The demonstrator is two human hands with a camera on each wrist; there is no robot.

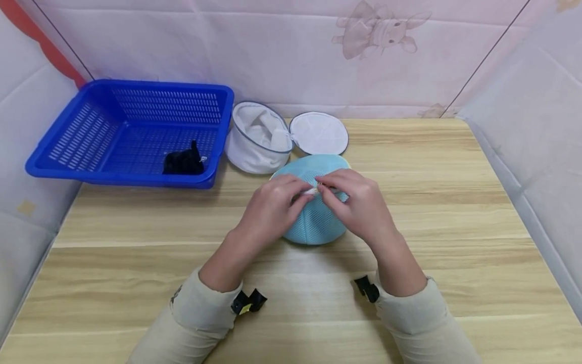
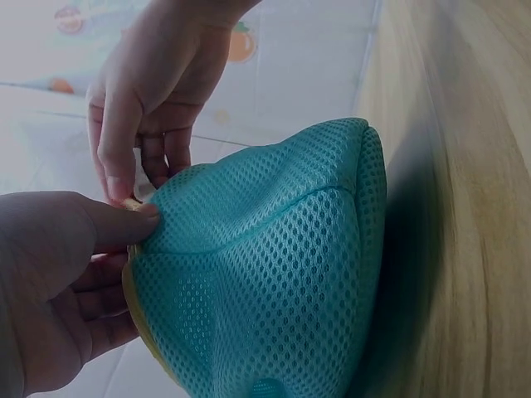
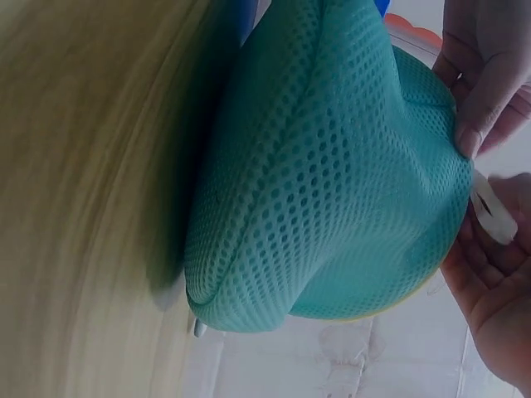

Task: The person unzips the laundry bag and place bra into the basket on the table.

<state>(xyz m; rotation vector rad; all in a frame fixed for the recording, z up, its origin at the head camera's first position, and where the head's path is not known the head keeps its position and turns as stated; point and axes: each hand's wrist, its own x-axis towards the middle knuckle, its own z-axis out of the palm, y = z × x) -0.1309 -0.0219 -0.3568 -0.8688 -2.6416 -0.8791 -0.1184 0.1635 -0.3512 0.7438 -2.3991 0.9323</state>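
Note:
A light-blue mesh laundry bag (image 1: 313,227) with a yellow-edged rim stands on the table in front of me. My left hand (image 1: 273,205) pinches its upper edge between thumb and fingers. Close beside it, my right hand (image 1: 359,202) pinches the same edge, fingertips almost meeting the left ones. A small white tab (image 3: 494,211) sticks out at the rim by the right hand's fingers in the right wrist view. Thumb and fingers partly hide what is pinched at the edge. In the left wrist view the bag's mesh side (image 2: 265,265) looks creased and bulging.
A blue plastic basket (image 1: 154,87) stands at the back left, with a small black plush toy (image 1: 183,162) inside. Beside it sits a white mesh bag (image 1: 256,156), its round lid (image 1: 320,134) folded open on the table (image 1: 432,212). Patterned cloth walls surround the table.

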